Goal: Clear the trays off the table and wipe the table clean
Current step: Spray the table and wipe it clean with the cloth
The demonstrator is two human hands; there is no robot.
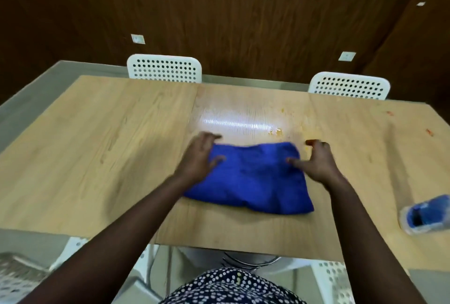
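Head view, looking down: both bare forearms reach forward from the bottom edge over a light wood tabletop (102, 148). A folded blue cloth (250, 179) lies flat on it, just ahead of the person. The left hand (199, 157) rests palm down on the cloth's left edge, fingers spread and fairly straight, the thumb lying on the fabric. The right hand (319, 162) sits at the cloth's right edge, thumb stretched onto the blue fabric, its fingers bent downward onto the tabletop beside it (motion blur hides whether they pinch the cloth). Just beyond the cloth, a wet, shiny patch (238, 121) reflects light, with yellow-orange food smears (277, 131) at its right side. A blurred blue-and-white object (425, 215) lies on the tabletop well to the right. Two white perforated chairs (164, 68) stand at the far side.
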